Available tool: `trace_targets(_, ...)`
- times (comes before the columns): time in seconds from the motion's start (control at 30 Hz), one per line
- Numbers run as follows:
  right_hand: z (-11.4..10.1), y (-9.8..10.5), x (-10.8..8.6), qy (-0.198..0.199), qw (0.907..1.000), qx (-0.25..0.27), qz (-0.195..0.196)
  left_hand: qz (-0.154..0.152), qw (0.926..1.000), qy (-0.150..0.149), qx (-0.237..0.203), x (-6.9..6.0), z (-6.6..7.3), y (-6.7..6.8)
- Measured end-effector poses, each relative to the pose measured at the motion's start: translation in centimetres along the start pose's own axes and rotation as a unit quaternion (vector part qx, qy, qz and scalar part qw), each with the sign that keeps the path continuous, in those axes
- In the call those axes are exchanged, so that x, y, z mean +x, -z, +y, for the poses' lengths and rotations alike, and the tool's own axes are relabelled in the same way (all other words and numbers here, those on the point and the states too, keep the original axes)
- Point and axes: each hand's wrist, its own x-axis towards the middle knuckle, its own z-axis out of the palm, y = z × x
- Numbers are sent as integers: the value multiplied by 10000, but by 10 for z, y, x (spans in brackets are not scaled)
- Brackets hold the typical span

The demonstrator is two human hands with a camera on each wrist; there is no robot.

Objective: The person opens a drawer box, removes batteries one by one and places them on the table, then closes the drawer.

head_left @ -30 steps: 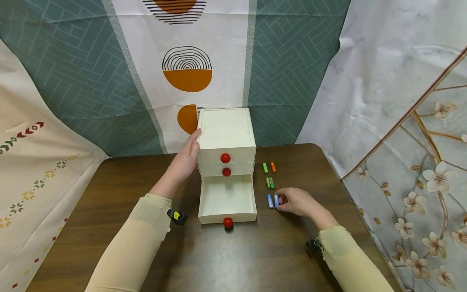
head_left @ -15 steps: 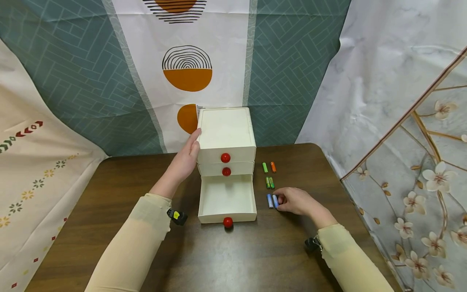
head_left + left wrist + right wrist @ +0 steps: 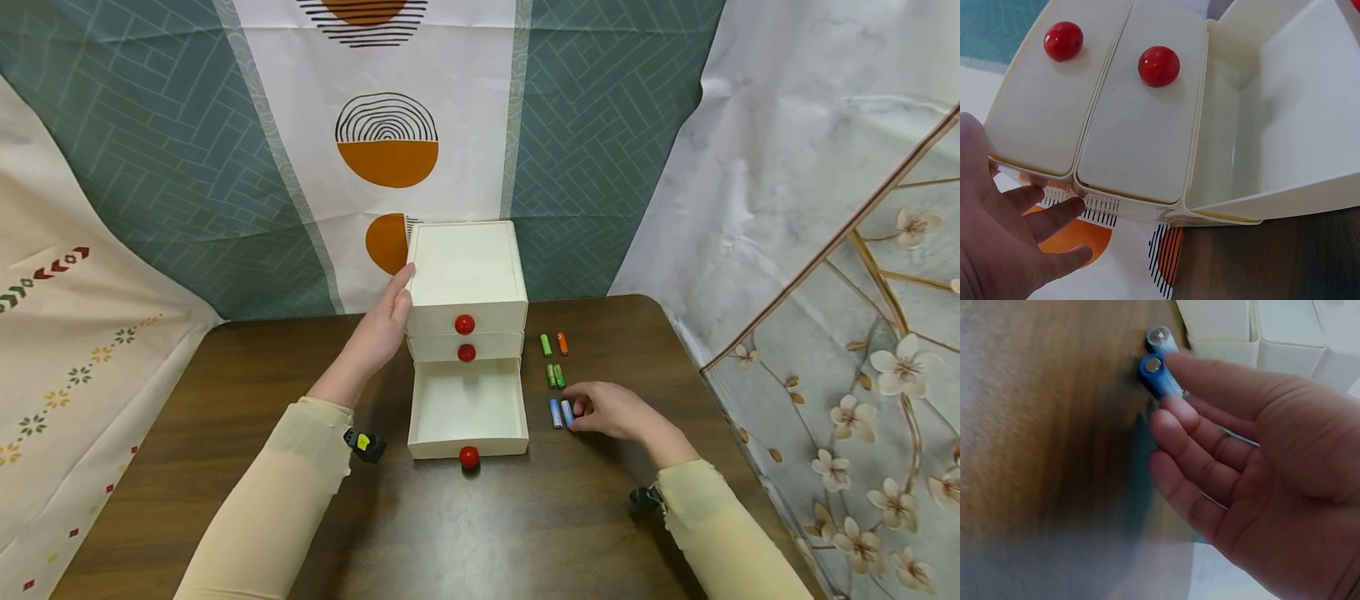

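Observation:
In the head view, a white drawer cabinet [image 3: 467, 262] with red round knobs stands at the table's back. Its bottom drawer [image 3: 468, 448] is pulled out with nothing in it. My left hand [image 3: 377, 333] rests against the cabinet's left side, fingers fairly straight in the left wrist view. On the table right of the drawer, my right hand [image 3: 615, 411] pinches a blue-and-white battery [image 3: 1159, 376] between thumb and fingers; the grip is partly hidden. Close beside it lies a second blue-and-white battery [image 3: 556, 413], roughly parallel.
Behind the blue pair lie two green batteries [image 3: 555, 376] side by side. Farther back are a light green battery [image 3: 546, 345] and an orange battery [image 3: 562, 343]. Patterned cloth [image 3: 607, 150] hangs behind the brown table [image 3: 480, 533].
My right hand has shifted the right-hand blue-and-white battery slightly left, nearer its neighbour. The left hand, cabinet and other batteries have stayed in place.

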Motion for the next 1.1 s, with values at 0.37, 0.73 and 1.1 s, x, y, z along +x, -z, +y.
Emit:
trace_targets(0.37, 9, 26, 20, 56, 9962, -289, 822, 26, 9999, 64, 81, 1, 1, 2)
trace_targets(0.73, 27, 37, 61, -443, 9918, -693, 978, 15, 10000, 53, 50, 1, 0, 1)
trace_targets(1.1, 35, 38, 88, -626, 9928, -795, 635, 34, 9998, 139, 142, 0, 1, 0)
